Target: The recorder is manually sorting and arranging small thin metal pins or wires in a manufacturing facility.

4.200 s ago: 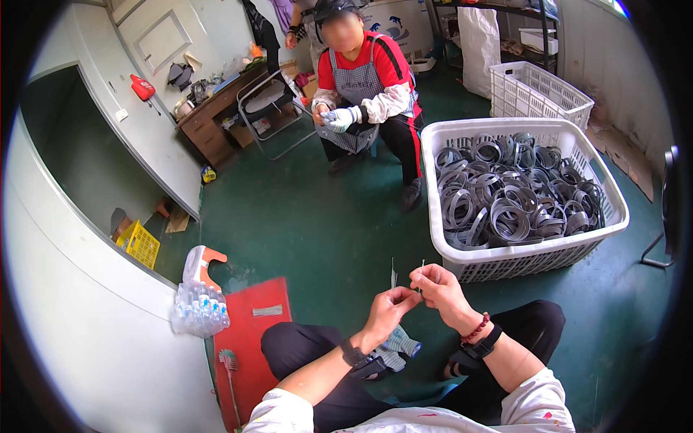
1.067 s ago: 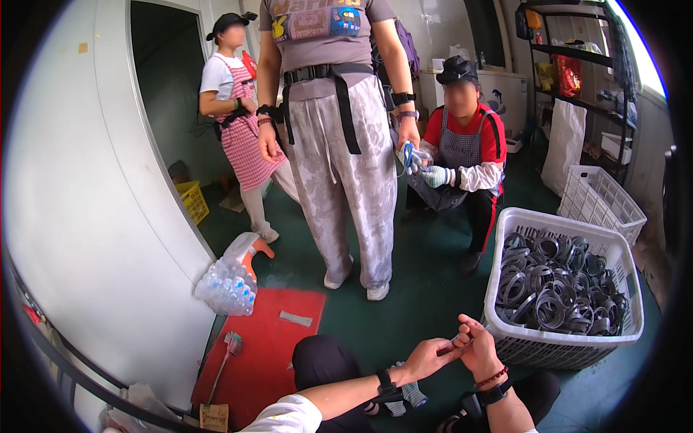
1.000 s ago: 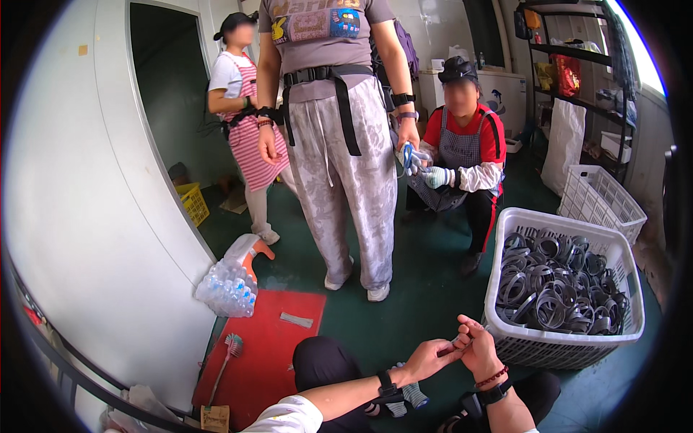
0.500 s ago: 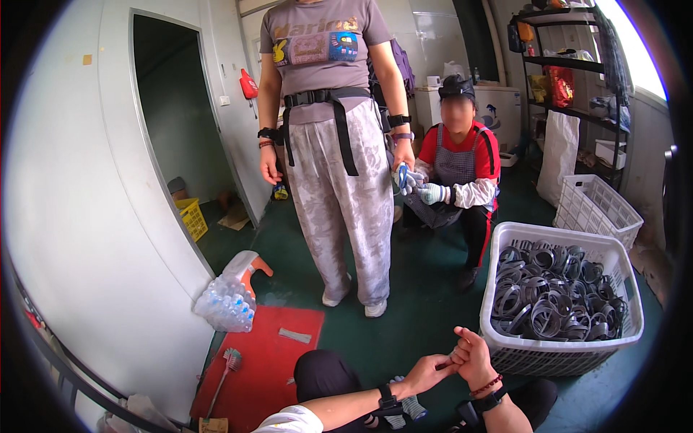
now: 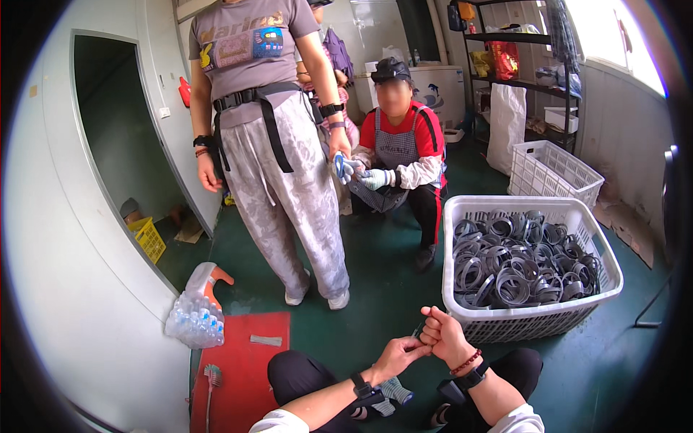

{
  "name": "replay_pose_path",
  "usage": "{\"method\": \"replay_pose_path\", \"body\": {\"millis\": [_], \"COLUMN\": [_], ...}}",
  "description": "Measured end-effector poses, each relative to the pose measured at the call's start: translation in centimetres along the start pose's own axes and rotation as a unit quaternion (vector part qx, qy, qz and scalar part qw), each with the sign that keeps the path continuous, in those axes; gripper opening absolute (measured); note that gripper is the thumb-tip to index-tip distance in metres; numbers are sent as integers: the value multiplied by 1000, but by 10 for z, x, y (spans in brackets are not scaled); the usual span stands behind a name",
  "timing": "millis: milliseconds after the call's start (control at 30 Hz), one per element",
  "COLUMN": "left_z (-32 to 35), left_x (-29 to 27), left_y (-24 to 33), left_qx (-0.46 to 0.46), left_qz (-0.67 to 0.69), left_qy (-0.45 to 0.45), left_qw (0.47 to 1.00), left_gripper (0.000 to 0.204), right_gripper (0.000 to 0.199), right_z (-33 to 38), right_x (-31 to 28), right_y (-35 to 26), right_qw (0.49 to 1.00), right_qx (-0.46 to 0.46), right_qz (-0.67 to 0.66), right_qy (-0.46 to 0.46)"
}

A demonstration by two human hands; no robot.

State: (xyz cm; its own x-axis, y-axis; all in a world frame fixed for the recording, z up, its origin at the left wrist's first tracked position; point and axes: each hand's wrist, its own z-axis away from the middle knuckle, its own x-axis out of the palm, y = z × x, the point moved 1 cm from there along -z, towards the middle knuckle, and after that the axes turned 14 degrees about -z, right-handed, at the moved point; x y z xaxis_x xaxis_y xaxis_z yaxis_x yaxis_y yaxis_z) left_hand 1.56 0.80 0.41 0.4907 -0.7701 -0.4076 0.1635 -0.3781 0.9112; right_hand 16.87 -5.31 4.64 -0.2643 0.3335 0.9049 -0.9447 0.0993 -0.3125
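Above the green floor (image 5: 375, 314), between the wearer's knees, the left hand (image 5: 398, 358) meets the right hand (image 5: 442, 336). The left grip is pinched together, seemingly on thin strands (image 5: 417, 329) that stick up just beyond its fingertips; their kind is too small to tell. The right grip is curled closed against it; whether it clamps anything is hidden.

The strands could slip or scatter if the pinch loosened, being so slender and held only near the fingertips. If dropped, they could land among the striped gloves (image 5: 395, 392) below, hard to spot. Their tips could prick, since both hands are bare. A knock against the basket (image 5: 534, 313) of dark rings (image 5: 512, 287), near the right hand, or a step back by the standing co-worker (image 5: 271, 159), could also jar the hold.
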Motion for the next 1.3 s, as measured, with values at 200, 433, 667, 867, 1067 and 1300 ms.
{"method": "replay_pose_path", "body": {"millis": [200, 433, 667, 867, 1067, 1300], "left_z": [10, 1, -5, 6, 9, 7], "left_x": [6, 12, 1, -1, -1, -3], "left_y": [4, 5, 19, 9, 16, 19], "left_qx": [-31, -59, -152, -182, -201, -194], "left_qz": [1, 22, 233, 343, 324, 362], "left_qy": [1, 39, -90, -169, -168, -122], "left_qw": [1000, 997, 956, 906, 909, 904], "left_gripper": [22, 16, 15, 11, 18, 22], "right_gripper": [28, 27, 21, 22, 17, 15], "right_z": [12, 3, 10, 19, 26, 22], "right_x": [-7, -12, -14, -14, -18, -22], "right_y": [7, 3, -15, -2, 5, 2], "right_qw": [1000, 999, 992, 943, 929, 934], "right_qx": [10, -17, -69, -71, -68, -89], "right_qz": [-11, -14, 107, 325, 365, 346], "right_qy": [-15, -49, -9, 15, 5, 22]}}
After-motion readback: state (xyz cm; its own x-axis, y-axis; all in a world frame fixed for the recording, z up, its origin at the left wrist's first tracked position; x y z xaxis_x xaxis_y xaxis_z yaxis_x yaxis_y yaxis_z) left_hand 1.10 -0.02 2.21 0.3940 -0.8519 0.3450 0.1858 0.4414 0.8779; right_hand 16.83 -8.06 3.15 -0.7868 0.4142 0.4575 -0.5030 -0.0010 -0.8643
